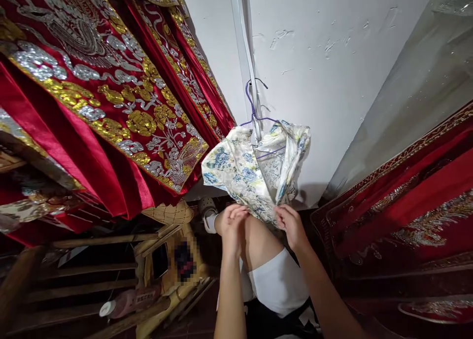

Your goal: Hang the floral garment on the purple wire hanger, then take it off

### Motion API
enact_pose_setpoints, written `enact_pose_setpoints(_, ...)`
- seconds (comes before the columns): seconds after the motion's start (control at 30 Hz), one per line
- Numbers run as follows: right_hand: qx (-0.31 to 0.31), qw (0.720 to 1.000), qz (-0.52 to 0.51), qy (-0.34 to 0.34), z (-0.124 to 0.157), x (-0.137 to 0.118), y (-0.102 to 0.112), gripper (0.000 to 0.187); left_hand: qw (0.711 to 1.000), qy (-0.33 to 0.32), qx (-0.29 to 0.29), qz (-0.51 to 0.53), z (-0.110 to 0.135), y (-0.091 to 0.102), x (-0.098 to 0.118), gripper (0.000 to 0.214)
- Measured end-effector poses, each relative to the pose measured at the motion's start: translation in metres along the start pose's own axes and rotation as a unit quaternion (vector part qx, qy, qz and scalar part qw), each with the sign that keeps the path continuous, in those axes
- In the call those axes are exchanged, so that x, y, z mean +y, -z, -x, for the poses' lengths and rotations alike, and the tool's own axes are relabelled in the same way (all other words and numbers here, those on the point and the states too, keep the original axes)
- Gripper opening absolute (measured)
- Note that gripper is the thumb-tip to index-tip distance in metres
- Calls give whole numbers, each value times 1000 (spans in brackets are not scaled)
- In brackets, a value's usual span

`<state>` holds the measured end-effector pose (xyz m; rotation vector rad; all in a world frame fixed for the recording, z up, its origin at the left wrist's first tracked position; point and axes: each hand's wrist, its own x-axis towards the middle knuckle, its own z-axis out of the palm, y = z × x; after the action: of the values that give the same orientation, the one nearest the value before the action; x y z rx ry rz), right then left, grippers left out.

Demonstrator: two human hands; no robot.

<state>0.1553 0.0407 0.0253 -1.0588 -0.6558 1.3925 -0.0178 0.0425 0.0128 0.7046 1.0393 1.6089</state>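
A sleeveless-looking floral blouse (240, 174), white with blue flowers, hangs on a thin purple hanger (252, 102) in front of me. Its front edges part, and the patterned inside shows on the right. My right hand (290, 225) pinches the blouse's lower front edge. Close to the lower left hem, my left hand (234, 223) has its fingers curled and pressed together. Whatever small thing is between those fingertips, if anything, cannot be made out.
The hanger hooks on a white strip (246, 43) along the white wall. Red cloth with gold and silver sequins (144, 122) hangs at left; more red embroidered cloth (406, 220) stands at right. Below left are a bamboo chair (92, 270), a bottle (129, 302) and a woven hat (172, 212).
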Motion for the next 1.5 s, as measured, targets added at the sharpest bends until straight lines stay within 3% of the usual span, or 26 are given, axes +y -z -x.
enact_pose_setpoints(0.07, -62, 996, 52, -29, 4, 2, -9, 37, 994, -5, -89, -63, 13, -23, -11, 37)
enact_pose_setpoints(0.17, -122, 985, 115, -45, 8, 0, -14, 37, 985, -35, -129, -106, 29, -44, -23, 16)
enact_pose_setpoints(0.4, -118, 983, 136, -30, 2, -21, -12, 35, 957, -107, -141, -232, 32, -42, -34, 9)
enact_pose_setpoints(0.47, -97, 987, 131, 5, -10, -47, -24, 32, 941, -142, -128, -281, 32, -45, -41, 10)
enact_pose_setpoints(0.6, -70, 983, 111, 125, -37, -126, -64, 31, 908, -189, -137, -349, 42, -64, -62, 11)
enact_pose_setpoints(0.7, -108, 967, 94, 212, -42, -174, -89, 32, 893, -202, -177, -362, 51, -81, -75, 15)
enact_pose_setpoints(0.77, -131, 957, 88, 242, -38, -188, -95, 34, 889, -197, -205, -358, 52, -88, -76, 17)
enact_pose_setpoints(0.83, -144, 955, 86, 244, -34, -188, -93, 36, 893, -183, -229, -342, 45, -90, -66, 17)
enact_pose_setpoints(0.9, -141, 959, 81, 233, -32, -182, -85, 37, 903, -182, -236, -310, 31, -89, -41, 16)
enact_pose_setpoints(0.97, -132, 964, 79, 219, -33, -176, -79, 37, 914, -219, -208, -271, 13, -93, -3, 16)
enact_pose_setpoints(1.03, -136, 965, 88, 205, -33, -173, -76, 37, 908, -300, -152, -249, -6, -102, 42, 16)
enact_pose_setpoints(1.1, -153, 962, 101, 202, -33, -174, -77, 36, 888, -383, -115, -226, -22, -117, 84, 21)
enact_pose_setpoints(1.2, -182, 955, 107, 211, -30, -176, -80, 33, 838, -432, -168, -287, -39, -137, 125, 21)
enact_pose_setpoints(1.3, -190, 954, 86, 214, -33, -166, -80, 33, 812, -448, -178, -327, -46, -142, 135, 11)
enact_pose_setpoints(1.5, -144, 957, 90, 237, -57, -122, -77, 37, 785, -459, -151, -388, -46, -124, 127, 9)
